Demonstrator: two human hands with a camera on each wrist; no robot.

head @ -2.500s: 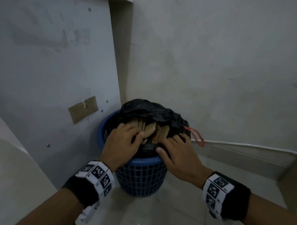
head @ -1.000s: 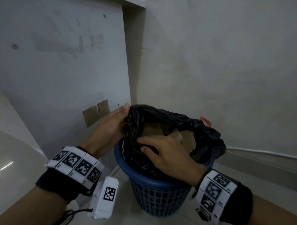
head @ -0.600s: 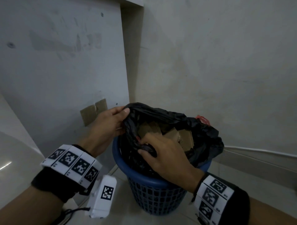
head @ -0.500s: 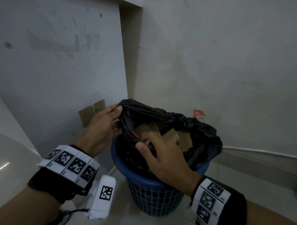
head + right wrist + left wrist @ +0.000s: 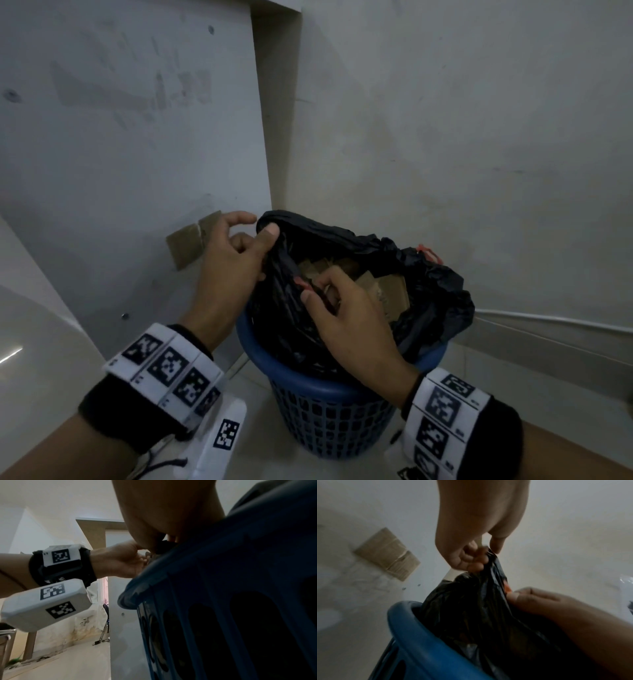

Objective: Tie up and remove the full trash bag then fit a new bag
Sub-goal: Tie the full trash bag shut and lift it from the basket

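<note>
A black trash bag (image 5: 431, 294) full of cardboard scraps (image 5: 387, 291) sits in a blue lattice basket (image 5: 325, 407) in a wall corner. My left hand (image 5: 262, 236) pinches the bag's left rim and holds it up above the basket; the left wrist view shows its fingers (image 5: 476, 563) curled on the black plastic (image 5: 471, 608). My right hand (image 5: 313, 286) reaches over the near rim, and its curled fingers pinch a red drawstring (image 5: 298, 282) at the bag's mouth. A second red drawstring loop (image 5: 428, 251) sticks out at the bag's far right.
Grey walls close in behind and to the left of the basket; a taped cardboard patch (image 5: 191, 240) is on the left panel. A white cable (image 5: 548, 320) runs along the right wall's base. Tiled floor (image 5: 513, 394) lies right of the basket.
My left hand has lifted the bag's left rim higher. My right hand has shifted from gripping the near plastic to pinching the red drawstring inside the mouth.
</note>
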